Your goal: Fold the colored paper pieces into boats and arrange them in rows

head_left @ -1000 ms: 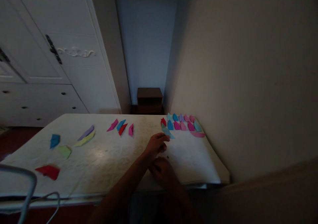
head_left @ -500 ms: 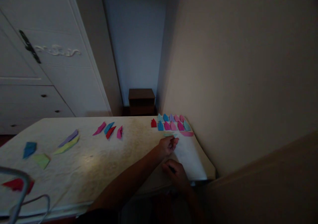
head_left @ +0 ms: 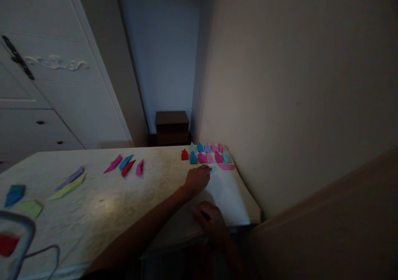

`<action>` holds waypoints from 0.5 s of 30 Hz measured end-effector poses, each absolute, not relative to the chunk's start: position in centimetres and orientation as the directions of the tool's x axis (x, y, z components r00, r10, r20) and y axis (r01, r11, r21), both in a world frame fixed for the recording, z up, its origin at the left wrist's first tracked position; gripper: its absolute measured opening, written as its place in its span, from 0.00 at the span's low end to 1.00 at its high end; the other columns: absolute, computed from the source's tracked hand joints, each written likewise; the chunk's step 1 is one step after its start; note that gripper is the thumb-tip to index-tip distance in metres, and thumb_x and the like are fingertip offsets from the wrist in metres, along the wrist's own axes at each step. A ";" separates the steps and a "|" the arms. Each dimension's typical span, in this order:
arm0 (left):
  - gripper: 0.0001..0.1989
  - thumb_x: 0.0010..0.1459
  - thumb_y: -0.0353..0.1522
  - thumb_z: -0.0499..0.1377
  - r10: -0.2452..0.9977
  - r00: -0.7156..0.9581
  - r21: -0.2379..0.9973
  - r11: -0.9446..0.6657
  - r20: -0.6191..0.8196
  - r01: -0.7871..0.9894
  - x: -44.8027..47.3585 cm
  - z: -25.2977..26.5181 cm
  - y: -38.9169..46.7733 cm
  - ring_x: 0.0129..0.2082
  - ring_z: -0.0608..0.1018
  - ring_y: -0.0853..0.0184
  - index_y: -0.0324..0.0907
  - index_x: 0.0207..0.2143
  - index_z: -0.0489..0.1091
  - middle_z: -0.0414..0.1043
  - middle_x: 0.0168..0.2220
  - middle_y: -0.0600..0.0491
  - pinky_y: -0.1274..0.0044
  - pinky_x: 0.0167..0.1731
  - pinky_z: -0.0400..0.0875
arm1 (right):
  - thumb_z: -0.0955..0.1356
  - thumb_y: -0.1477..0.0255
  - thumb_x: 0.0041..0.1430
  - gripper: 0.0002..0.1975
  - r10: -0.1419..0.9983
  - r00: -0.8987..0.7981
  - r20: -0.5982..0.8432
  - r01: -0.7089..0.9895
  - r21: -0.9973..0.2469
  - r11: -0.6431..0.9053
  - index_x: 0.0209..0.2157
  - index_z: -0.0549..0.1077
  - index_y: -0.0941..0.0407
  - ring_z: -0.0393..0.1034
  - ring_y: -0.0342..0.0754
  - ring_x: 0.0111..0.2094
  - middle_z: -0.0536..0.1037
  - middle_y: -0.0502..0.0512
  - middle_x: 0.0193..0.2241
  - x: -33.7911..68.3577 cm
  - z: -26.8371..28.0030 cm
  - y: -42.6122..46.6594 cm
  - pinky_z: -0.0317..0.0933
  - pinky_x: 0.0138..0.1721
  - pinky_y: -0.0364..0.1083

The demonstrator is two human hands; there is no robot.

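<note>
Left hand (head_left: 198,178) reaches palm-down over the desk (head_left: 161,172), fingers partly bent, their tips covering some of a light-blue paper piece (head_left: 213,170) — whether they grip it, I cannot tell. Right hand (head_left: 210,218), nearer the body, curls loosely, its inside too dark to read. Just right of the light-blue paper piece lies a pink paper piece (head_left: 226,167) — in front of two rows of folded papers (head_left: 202,158).

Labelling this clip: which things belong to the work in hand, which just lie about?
Likely work:
pale-blue folded paper at the left hand
rows of coloured folded paper pieces
probably the scattered coloured paper pieces

Likely background:
brown boxy cabinet
white panelled wardrobe
bent grey tube
</note>
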State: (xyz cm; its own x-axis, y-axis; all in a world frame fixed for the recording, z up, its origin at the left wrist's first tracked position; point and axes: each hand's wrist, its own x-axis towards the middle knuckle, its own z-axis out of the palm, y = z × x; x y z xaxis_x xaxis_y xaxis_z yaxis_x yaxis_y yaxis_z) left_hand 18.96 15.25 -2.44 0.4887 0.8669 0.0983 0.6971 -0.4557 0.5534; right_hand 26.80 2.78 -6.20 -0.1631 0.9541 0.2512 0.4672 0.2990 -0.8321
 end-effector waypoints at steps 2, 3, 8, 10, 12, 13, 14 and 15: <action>0.17 0.63 0.30 0.50 0.798 0.594 0.245 -0.600 0.103 0.762 18.4 -2.9 15.4 0.45 0.78 0.57 0.45 0.52 0.70 0.67 0.58 0.45 0.66 0.42 0.73 | 0.60 0.57 0.65 0.21 0.944 -0.172 0.281 0.478 -0.814 0.330 0.23 0.66 0.56 0.61 0.43 0.27 0.67 0.49 0.22 26.8 -6.3 2.8 0.53 0.29 0.43; 0.17 0.64 0.31 0.49 0.783 0.616 0.178 -0.620 0.085 0.764 18.3 -3.1 15.5 0.43 0.79 0.57 0.44 0.53 0.70 0.65 0.59 0.44 0.65 0.39 0.73 | 0.60 0.57 0.65 0.21 0.940 -0.175 0.291 0.483 -0.807 0.340 0.23 0.66 0.56 0.61 0.43 0.26 0.67 0.49 0.22 26.8 -6.4 2.8 0.53 0.29 0.43; 0.17 0.66 0.33 0.47 0.761 0.645 0.118 -0.648 0.063 0.753 19.1 -3.6 15.7 0.38 0.80 0.57 0.41 0.50 0.71 0.65 0.59 0.39 0.66 0.35 0.73 | 0.59 0.57 0.66 0.22 0.926 -0.185 0.328 0.501 -0.779 0.376 0.22 0.65 0.56 0.60 0.44 0.26 0.66 0.49 0.22 26.8 -6.5 2.8 0.52 0.29 0.43; 0.18 0.66 0.33 0.46 0.765 0.642 0.121 -0.643 0.057 0.756 19.5 -3.4 16.0 0.37 0.80 0.57 0.40 0.50 0.71 0.65 0.58 0.38 0.66 0.34 0.73 | 0.58 0.57 0.66 0.23 0.922 -0.185 0.340 0.508 -0.770 0.386 0.22 0.65 0.56 0.60 0.44 0.26 0.66 0.49 0.21 26.8 -6.4 2.7 0.52 0.29 0.43; 0.18 0.66 0.32 0.45 0.768 0.638 0.122 -0.640 0.056 0.759 19.7 -3.2 16.3 0.37 0.80 0.58 0.39 0.50 0.70 0.64 0.59 0.38 0.66 0.34 0.73 | 0.58 0.57 0.66 0.23 0.922 -0.180 0.343 0.513 -0.767 0.386 0.22 0.65 0.56 0.60 0.44 0.26 0.66 0.49 0.22 26.8 -6.4 2.7 0.52 0.29 0.43; 0.18 0.66 0.32 0.45 0.768 0.637 0.120 -0.639 0.058 0.759 19.7 -3.2 16.4 0.37 0.80 0.58 0.40 0.50 0.70 0.64 0.59 0.38 0.67 0.34 0.73 | 0.58 0.57 0.66 0.23 0.923 -0.177 0.342 0.516 -0.766 0.383 0.22 0.65 0.56 0.60 0.44 0.26 0.66 0.50 0.22 26.8 -6.3 2.7 0.52 0.29 0.43; 0.18 0.66 0.32 0.45 0.769 0.637 0.118 -0.639 0.060 0.760 19.7 -3.2 16.5 0.38 0.80 0.58 0.40 0.50 0.70 0.63 0.60 0.39 0.67 0.34 0.73 | 0.58 0.57 0.66 0.23 0.923 -0.175 0.342 0.519 -0.765 0.382 0.22 0.65 0.56 0.60 0.44 0.26 0.66 0.50 0.22 26.8 -6.3 2.6 0.52 0.29 0.43; 0.18 0.66 0.33 0.44 0.769 0.636 0.115 -0.638 0.063 0.761 19.6 -3.3 16.6 0.38 0.80 0.58 0.40 0.50 0.70 0.63 0.60 0.40 0.67 0.34 0.74 | 0.58 0.57 0.66 0.23 0.922 -0.175 0.345 0.522 -0.762 0.384 0.22 0.65 0.56 0.60 0.44 0.26 0.67 0.50 0.22 26.8 -6.3 2.6 0.52 0.29 0.43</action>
State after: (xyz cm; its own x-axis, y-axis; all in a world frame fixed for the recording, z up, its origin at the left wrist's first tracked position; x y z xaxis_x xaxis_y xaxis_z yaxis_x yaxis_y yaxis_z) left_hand 19.65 16.58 -3.26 0.6356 0.7695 0.0626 0.7613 -0.6381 0.1151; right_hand 26.77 2.64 -6.34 -0.1753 0.9221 0.3451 0.5216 0.3843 -0.7618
